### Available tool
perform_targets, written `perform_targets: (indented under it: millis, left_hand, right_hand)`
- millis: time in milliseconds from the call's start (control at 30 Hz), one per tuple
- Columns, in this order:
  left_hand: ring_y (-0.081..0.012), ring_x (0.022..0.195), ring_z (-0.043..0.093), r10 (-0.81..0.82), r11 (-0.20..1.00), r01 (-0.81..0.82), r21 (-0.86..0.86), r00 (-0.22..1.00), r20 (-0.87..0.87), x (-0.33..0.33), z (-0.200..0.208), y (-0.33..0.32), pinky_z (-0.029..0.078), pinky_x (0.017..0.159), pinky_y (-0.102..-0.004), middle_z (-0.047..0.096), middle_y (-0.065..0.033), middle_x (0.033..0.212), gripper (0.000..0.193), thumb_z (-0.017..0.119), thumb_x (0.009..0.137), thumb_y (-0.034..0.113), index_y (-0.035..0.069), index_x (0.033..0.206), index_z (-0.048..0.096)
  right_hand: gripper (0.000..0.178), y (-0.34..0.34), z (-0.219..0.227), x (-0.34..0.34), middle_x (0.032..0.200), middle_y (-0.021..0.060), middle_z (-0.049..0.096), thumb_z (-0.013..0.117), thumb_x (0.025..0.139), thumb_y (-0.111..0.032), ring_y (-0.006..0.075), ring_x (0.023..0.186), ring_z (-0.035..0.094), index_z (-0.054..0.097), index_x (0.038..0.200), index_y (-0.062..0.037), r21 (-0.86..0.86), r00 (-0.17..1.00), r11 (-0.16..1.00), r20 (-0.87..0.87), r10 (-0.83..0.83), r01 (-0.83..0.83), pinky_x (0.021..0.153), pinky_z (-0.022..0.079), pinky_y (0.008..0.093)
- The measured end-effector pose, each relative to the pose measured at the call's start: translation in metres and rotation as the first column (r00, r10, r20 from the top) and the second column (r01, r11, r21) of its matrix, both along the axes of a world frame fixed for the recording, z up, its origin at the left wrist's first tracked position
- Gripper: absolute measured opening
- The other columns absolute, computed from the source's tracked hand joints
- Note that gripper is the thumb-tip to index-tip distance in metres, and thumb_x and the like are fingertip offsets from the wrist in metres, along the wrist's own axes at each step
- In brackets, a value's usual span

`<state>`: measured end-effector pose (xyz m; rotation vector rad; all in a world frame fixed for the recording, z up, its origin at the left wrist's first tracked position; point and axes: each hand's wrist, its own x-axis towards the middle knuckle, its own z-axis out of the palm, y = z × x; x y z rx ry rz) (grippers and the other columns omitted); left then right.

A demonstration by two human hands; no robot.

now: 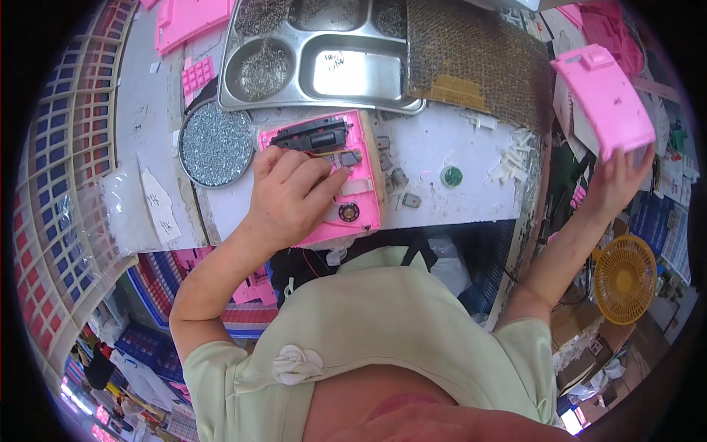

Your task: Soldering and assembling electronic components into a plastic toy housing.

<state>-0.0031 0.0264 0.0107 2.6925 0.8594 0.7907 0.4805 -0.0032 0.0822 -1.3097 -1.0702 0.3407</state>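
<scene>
A pink plastic housing [359, 140] lies open on the white table in front of me. Inside it are a black mechanism [313, 137], a small grey part [349, 158] and a round speaker [348, 213]. My left hand [291, 193] rests over the housing's left side with its fingers bent and closed. Whatever its fingertips pinch or press is hidden beneath them. Out to the right, my right hand [622, 179] grips the lower end of a pink plastic cover [608, 99], which is tilted above the table's right side.
A round dish of small metal screws [216, 144] stands left of the housing. Behind it sits a steel compartment tray [353, 102] beside a brown textured mat [479, 55]. White plastic pieces [512, 158], a green round pot [451, 175] and grey parts lie rightward. A yellow fan [624, 280] stands lower right.
</scene>
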Motion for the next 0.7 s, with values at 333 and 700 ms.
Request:
perform_targets:
  millis: [333,700]
  left_hand:
    - [-0.0067,0.077,0.056,0.666,0.155,0.536,-0.83,0.564,0.489,0.035,0.017,-0.055,0.046,0.061,-0.0248,0.065,-0.0047,0.097,0.044,0.066,0.097,0.009,0.002,0.138,0.05]
    - [-0.0043,0.058,0.051,0.643,0.497,-0.101,-0.862,0.71,0.288,-0.017,0.016,-0.051,0.041,0.055,-0.0201,0.068,-0.003,0.078,0.074,0.071,0.092,0.008,-0.003,0.155,0.032]
  right_hand:
    - [0.106,-0.057,-0.045,-0.269,0.149,0.0196,0.046,0.074,0.082,-0.003,0.0318,0.13,0.053,0.004,0.161,-0.0062,0.031,0.725,0.871,-0.54,0.428,-0.491,0.099,0.054,0.0443]
    - [0.062,-0.053,-0.055,-0.257,0.065,0.0108,0.061,0.072,0.09,-0.02,0.0246,0.058,0.065,0.049,0.146,-0.0051,-0.595,0.791,0.692,0.148,0.594,-0.408,0.057,0.051,0.0353]
